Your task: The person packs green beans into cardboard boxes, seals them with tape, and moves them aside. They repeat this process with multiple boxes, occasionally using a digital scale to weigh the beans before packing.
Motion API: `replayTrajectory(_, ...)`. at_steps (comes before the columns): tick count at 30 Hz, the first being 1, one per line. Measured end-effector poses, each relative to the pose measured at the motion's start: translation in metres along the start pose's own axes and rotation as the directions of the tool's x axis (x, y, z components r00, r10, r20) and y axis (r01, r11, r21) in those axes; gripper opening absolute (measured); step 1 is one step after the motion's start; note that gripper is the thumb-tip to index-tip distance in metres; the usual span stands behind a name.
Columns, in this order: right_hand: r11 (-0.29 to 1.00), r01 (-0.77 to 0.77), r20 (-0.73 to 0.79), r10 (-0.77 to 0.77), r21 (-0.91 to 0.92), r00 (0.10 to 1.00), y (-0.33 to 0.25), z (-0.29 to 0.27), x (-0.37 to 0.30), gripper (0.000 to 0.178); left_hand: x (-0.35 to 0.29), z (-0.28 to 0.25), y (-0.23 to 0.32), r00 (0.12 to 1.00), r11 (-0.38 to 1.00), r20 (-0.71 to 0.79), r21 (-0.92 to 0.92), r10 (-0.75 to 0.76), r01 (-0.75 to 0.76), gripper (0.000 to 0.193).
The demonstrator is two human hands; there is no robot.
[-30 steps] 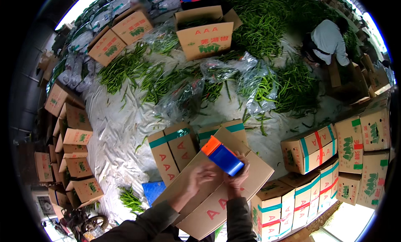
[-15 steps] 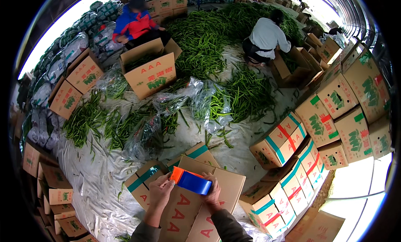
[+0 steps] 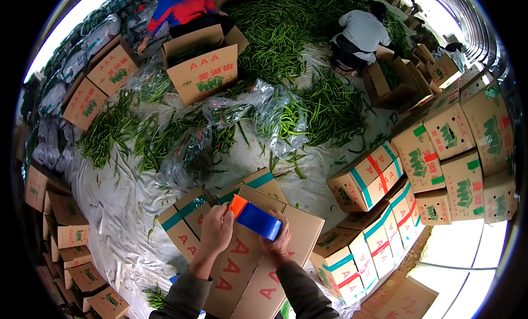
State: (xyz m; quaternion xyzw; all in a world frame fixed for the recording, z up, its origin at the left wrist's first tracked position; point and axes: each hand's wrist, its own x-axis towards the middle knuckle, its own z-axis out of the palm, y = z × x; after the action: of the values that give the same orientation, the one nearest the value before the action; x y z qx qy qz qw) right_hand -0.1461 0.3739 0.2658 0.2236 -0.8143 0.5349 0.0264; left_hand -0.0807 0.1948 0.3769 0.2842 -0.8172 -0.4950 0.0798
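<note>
An orange tape dispenser [image 3: 237, 205] with a wide blue tape roll [image 3: 256, 220] is held between my hands, slanting down to the right. My left hand [image 3: 218, 231] is closed on the orange end. Around the right end of the blue roll, my right hand [image 3: 279, 239] has its fingers curled. Beneath both hands is a closed brown cardboard box [image 3: 242, 275] with red letters, its top flaps meeting at a seam. Whether any tape touches the box I cannot tell.
Taped boxes [image 3: 190, 212] stand just beyond, and stacked boxes [image 3: 456, 176] rise at the right. Green chili peppers [image 3: 269, 38] are heaped on a white sheet [image 3: 132, 225]. Two people, one in a red-and-blue jacket [image 3: 187, 11] and one in grey [image 3: 363, 36], crouch by open boxes.
The dispenser has tipped, its orange end rising and its blue end dropping toward the right. Both hands still hold it. My view has shifted, so the far scene sits higher.
</note>
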Motion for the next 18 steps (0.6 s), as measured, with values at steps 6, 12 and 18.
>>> replayTrajectory(6, 0.996, -0.005, 0.001, 0.005, -0.084, 1.000, -0.002, 0.000, 0.000, 0.043, 0.015, 0.001, -0.018, 0.984, 0.966, 0.098, -0.197, -0.149, 0.166, 0.023)
replayTrajectory(12, 0.995, -0.040, 0.006, 0.041, -0.092, 0.999, 0.002, 0.004, -0.004, 0.042, 0.016, 0.002, -0.017, 0.928, 0.779, 0.213, -0.504, -0.306, 0.373, 0.029)
replayTrajectory(18, 0.998, -0.022, -0.004, 0.022, -0.067, 1.000, 0.012, 0.000, -0.008, 0.044, 0.019, 0.000, -0.032, 0.871, 0.445, 0.321, -0.762, -0.372, 0.471, 0.029)
